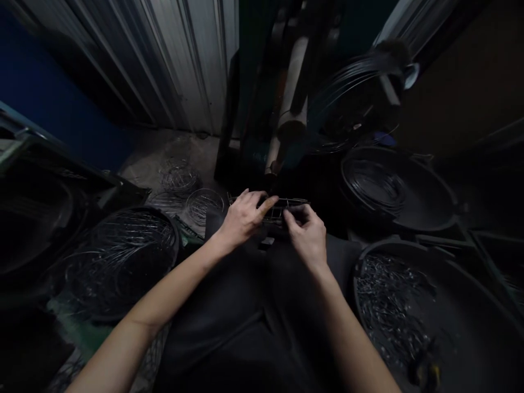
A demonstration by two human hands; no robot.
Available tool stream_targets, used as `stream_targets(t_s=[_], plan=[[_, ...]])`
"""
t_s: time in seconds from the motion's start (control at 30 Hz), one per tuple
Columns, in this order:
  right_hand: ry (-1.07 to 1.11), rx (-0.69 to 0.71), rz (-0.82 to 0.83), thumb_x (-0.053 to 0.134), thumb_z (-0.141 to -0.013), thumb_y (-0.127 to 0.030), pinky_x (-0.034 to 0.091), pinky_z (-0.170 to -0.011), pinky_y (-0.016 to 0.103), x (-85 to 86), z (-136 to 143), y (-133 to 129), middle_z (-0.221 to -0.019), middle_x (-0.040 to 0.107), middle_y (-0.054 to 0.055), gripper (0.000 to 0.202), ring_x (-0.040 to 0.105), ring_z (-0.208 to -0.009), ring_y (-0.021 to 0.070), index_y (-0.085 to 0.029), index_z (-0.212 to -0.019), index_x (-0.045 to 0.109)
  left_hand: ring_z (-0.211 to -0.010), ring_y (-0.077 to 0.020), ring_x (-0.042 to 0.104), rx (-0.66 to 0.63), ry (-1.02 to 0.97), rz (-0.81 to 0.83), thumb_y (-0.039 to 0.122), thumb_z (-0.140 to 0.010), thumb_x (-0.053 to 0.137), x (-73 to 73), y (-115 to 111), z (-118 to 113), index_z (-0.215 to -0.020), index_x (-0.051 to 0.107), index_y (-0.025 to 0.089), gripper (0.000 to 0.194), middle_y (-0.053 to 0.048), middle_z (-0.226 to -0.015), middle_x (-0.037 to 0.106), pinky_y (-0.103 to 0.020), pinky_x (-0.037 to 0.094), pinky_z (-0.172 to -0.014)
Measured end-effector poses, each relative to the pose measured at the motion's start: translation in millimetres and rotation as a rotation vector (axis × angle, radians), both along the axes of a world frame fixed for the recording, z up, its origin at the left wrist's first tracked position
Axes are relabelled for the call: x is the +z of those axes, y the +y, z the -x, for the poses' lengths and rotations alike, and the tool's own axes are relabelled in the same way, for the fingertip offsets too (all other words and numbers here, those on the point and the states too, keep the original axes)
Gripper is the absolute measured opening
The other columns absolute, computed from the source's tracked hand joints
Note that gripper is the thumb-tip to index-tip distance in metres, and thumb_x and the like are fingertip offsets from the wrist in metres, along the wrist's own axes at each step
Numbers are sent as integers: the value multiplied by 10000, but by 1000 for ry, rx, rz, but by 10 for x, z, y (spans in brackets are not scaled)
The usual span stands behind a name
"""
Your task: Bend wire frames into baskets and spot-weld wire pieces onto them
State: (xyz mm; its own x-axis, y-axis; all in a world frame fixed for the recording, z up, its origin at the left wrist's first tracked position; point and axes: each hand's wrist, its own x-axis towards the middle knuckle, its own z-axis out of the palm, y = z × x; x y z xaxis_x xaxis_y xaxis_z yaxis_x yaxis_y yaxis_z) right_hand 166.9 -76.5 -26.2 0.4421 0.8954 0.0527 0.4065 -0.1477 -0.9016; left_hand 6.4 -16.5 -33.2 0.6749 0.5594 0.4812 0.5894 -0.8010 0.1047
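Observation:
A small wire frame [278,208] lies in front of me, just below the tip of a machine's metal arm [282,128]. My left hand [248,214] rests over the frame's left part, thumb stretched to the right and fingers bent round its wires. At the frame's right part, my right hand [306,228] has its thumb and fingers pinched together at the wires. What exactly sits between those fingertips is too dark to tell. Below both hands is a dark apron or cloth [245,305] over my lap.
On the right, one round pan [429,202] holds coiled wire rings and another [462,305] holds many short metal pieces. A basin of wires [176,240] stands at left. Wire rings [204,206] lie on the floor; a wire coil [347,82] hangs back right.

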Motion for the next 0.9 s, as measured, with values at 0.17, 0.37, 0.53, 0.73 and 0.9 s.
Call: stream_targets(t_s=[0.17,0.37,0.53,0.73,0.9], plan=[[-194,-48,-182,525,-829,-370,451,-592,233,-43,174,11,-698,618,6,192,568,-594,126,-187,-778,553,-1092,-211,534,-1,-58,71,72,-769,523,4,67,44,-1287,431,167,535,-110,-1160,540,-438,410,-1029],[-254,-22,-203,510,-841,-356,442,-584,222,-100,197,172,-672,595,-5,187,545,-572,117,-197,-746,524,-1087,-217,551,21,-109,46,30,-729,520,-68,164,58,-1269,424,161,564,-113,-1147,547,-472,409,-1036],[-301,-25,-226,498,-855,-381,437,-581,225,-121,201,268,-659,595,-2,224,542,-559,118,-196,-733,532,-1107,-217,545,37,-116,19,6,-722,493,-124,241,59,-1280,407,180,591,-114,-1164,541,-484,422,-1022],[-315,-99,-295,529,-857,-376,452,-619,230,-230,245,366,-699,621,17,216,583,-621,133,-186,-760,560,-1120,-214,543,35,-146,-21,1,-759,461,-155,318,36,-1272,417,186,547,-114,-1161,548,-486,424,-1020],[-337,-173,-316,542,-857,-376,456,-638,234,-231,280,443,-706,630,22,214,594,-638,139,-184,-766,568,-1109,-219,554,46,-201,-48,47,-825,453,-138,376,-8,-1240,459,181,437,-123,-1138,562,-484,435,-1007]])
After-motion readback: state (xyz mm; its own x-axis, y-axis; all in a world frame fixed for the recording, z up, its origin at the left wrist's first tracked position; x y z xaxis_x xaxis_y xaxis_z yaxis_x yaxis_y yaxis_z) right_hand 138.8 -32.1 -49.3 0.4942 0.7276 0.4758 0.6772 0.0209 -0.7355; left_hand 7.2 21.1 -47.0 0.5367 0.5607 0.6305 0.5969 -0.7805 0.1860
